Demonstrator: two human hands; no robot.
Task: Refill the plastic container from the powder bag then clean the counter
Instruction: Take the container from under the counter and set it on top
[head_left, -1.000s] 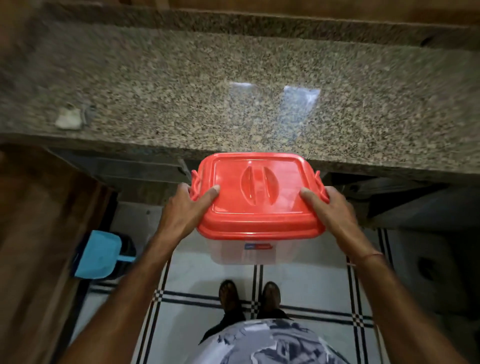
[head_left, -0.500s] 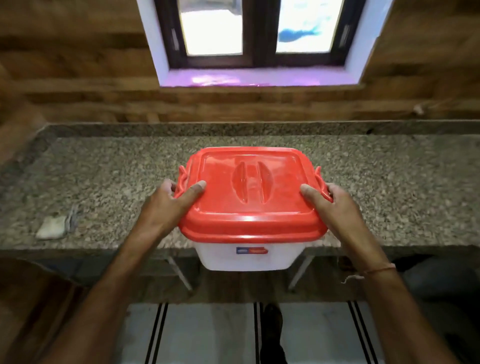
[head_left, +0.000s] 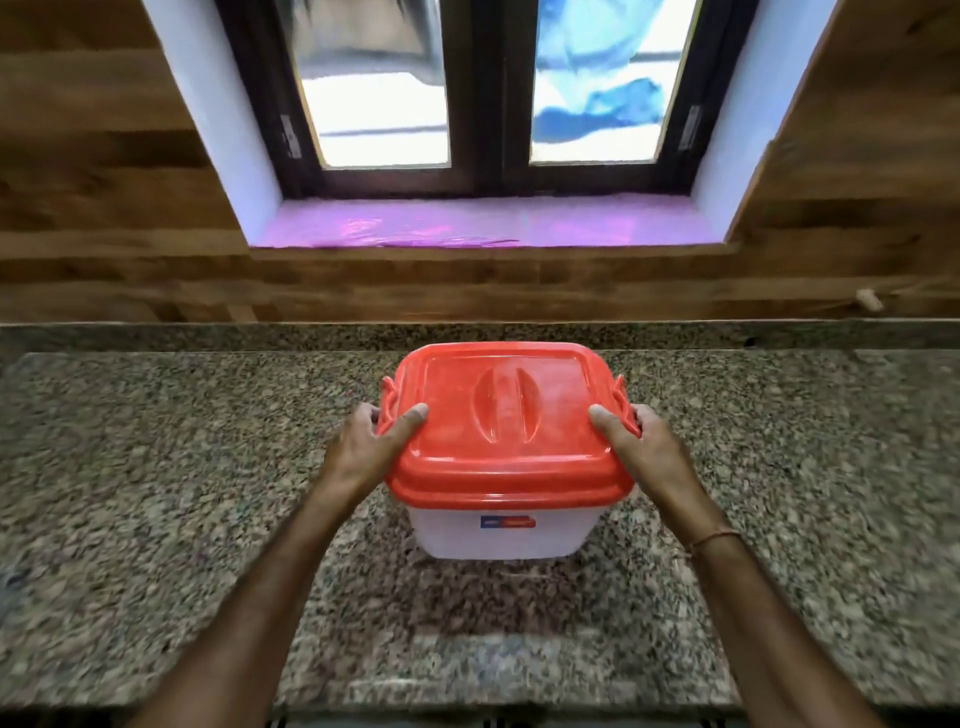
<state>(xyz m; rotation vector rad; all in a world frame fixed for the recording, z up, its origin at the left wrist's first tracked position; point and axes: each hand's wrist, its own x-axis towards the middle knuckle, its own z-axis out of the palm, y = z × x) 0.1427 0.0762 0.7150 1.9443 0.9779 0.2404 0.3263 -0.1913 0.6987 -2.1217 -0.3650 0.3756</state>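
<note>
A translucent plastic container (head_left: 498, 538) with a red lid (head_left: 506, 431) is over the middle of the granite counter (head_left: 156, 493), at or just above its surface; I cannot tell if it touches. My left hand (head_left: 371, 449) grips its left side, thumb on the lid by the left latch. My right hand (head_left: 641, 447) grips the right side the same way. The lid is closed. No powder bag is in view.
A wood-panelled wall (head_left: 104, 182) rises behind the counter, with a dark-framed window (head_left: 488, 93) and a purple sill (head_left: 467, 226) above it. A low granite backsplash (head_left: 208, 335) runs along the counter's back edge.
Both hands have carried the container up from below the counter's front edge and forward over the counter. The view has tilted up toward the window.
</note>
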